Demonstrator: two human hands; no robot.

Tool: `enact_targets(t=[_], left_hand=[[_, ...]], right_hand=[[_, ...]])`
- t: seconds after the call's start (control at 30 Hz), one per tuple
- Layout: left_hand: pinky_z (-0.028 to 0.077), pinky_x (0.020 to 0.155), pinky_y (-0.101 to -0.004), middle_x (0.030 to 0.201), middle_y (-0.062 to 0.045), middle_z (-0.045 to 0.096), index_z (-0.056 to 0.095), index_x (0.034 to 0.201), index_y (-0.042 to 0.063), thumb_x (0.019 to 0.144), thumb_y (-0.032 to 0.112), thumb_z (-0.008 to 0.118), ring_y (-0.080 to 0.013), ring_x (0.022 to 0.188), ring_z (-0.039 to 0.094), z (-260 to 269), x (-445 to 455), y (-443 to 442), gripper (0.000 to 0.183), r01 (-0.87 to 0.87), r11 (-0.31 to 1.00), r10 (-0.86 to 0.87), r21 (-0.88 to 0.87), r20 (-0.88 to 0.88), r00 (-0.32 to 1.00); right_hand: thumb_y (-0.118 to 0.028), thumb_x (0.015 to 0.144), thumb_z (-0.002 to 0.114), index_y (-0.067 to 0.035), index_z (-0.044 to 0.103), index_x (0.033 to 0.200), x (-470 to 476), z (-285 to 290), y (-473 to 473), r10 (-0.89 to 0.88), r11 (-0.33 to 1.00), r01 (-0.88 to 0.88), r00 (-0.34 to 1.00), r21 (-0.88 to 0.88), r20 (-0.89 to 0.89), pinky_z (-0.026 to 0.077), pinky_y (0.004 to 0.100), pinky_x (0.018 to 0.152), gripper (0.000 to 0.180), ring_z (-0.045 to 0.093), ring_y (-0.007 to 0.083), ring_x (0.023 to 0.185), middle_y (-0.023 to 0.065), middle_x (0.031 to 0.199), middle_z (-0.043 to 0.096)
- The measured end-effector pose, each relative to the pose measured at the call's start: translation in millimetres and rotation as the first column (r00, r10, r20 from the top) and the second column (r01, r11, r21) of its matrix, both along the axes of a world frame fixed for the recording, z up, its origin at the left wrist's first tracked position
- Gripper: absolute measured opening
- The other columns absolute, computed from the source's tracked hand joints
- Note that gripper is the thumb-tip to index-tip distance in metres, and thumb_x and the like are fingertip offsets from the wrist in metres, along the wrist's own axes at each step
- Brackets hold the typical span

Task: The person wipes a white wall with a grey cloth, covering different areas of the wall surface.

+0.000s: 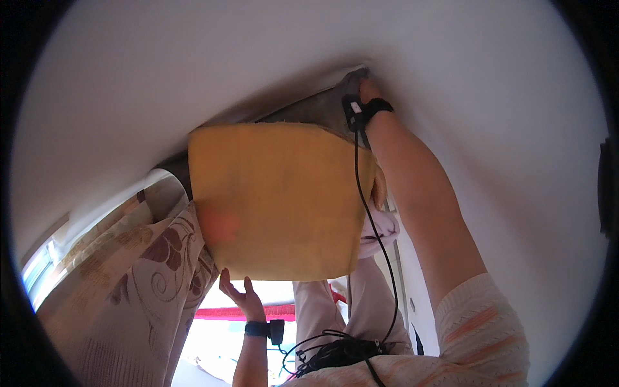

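A large yellow-orange panel (280,203), seemingly foam or board, fills the middle of the view. It has rounded corners and a worn upper edge. My left hand (244,295) is below its lower left corner, fingers apart, with the fingertips at or very near the edge. Behind the panel's top stretches a dark grey cloth (314,109), its upper end reaching the corner of the white surfaces. At that end is my right hand (370,90), partly hidden by the cloth and seemingly gripping it. Each wrist wears a black strap with a small device.
A patterned sheer curtain (159,271) hangs at the left beside a bright window (41,268). White walls (508,145) curve around the top and right. A black cable (382,237) runs from my right wrist to a bundle at my waist. Pink cloth (382,227) shows behind the panel.
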State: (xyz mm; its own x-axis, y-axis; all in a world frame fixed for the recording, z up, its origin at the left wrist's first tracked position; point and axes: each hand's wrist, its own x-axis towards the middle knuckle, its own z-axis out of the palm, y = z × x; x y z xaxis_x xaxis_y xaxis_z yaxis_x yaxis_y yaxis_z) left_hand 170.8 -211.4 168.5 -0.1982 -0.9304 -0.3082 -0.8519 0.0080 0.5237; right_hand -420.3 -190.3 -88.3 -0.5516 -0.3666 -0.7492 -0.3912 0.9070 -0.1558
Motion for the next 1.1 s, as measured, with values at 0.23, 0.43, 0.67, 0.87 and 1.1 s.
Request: enact_targets(t=[0.23,0.43,0.67,0.87,1.1], left_hand=[[0.034,0.109,-0.0476,0.136,-0.012,0.039,0.044,0.142,0.012,0.086,-0.006,0.061,-0.0295,0.129,0.04,-15,17,3,0.061,-0.121,0.989,0.121,0.089,0.003,0.993],[0.032,0.107,-0.0438,0.134,-0.006,0.043,0.051,0.139,0.014,0.087,-0.006,0.061,-0.0252,0.125,0.044,-10,11,-5,0.057,-0.18,0.973,0.182,0.142,-0.003,0.983],[0.032,0.107,-0.0433,0.132,-0.008,0.045,0.05,0.137,0.01,0.086,-0.005,0.062,-0.0255,0.122,0.046,-4,7,-9,0.054,-0.14,0.974,0.153,0.176,-0.061,0.986],[0.033,0.105,-0.0417,0.132,-0.006,0.048,0.052,0.135,0.01,0.085,-0.006,0.063,-0.024,0.122,0.047,4,36,-23,0.054,-0.173,0.972,0.185,0.157,-0.071,0.98],[0.033,0.103,-0.0402,0.129,-0.005,0.051,0.053,0.133,0.009,0.084,-0.007,0.062,-0.0228,0.12,0.047,-6,43,-8,0.052,-0.183,0.959,0.207,0.218,-0.092,0.974]], right_hand=[[-0.011,0.077,0.071,0.003,0.063,0.11,2,15,-5,-0.163,0.876,0.005,0.945,-0.482,-0.285,0.053,0.0465,0.086,0.037,0.064,0.0439,0.099,0.0278,0.111,0.065],[-0.013,0.069,0.077,0.003,0.063,0.111,5,69,-2,-0.195,0.884,0.011,0.917,-0.468,-0.347,0.053,0.0482,0.086,0.046,0.062,0.0463,0.103,0.0282,0.112,0.065],[-0.019,0.084,0.068,-0.004,0.06,0.117,-7,114,17,-0.32,0.751,-0.03,0.858,-0.66,-0.402,0.053,0.0448,0.088,0.037,0.063,0.0352,0.107,0.017,0.112,0.067],[-0.016,0.103,0.046,-0.008,0.055,0.126,53,271,-3,-0.263,-0.435,0.814,0.293,-0.384,0.919,0.053,0.0417,0.091,0.026,0.062,0.0224,0.11,0.0062,0.119,0.064],[-0.017,0.089,0.063,-0.006,0.059,0.123,90,181,54,-0.355,-0.415,0.909,-0.118,-0.043,0.928,0.053,0.0397,0.089,0.036,0.065,0.0254,0.104,0.0091,0.112,0.067]])
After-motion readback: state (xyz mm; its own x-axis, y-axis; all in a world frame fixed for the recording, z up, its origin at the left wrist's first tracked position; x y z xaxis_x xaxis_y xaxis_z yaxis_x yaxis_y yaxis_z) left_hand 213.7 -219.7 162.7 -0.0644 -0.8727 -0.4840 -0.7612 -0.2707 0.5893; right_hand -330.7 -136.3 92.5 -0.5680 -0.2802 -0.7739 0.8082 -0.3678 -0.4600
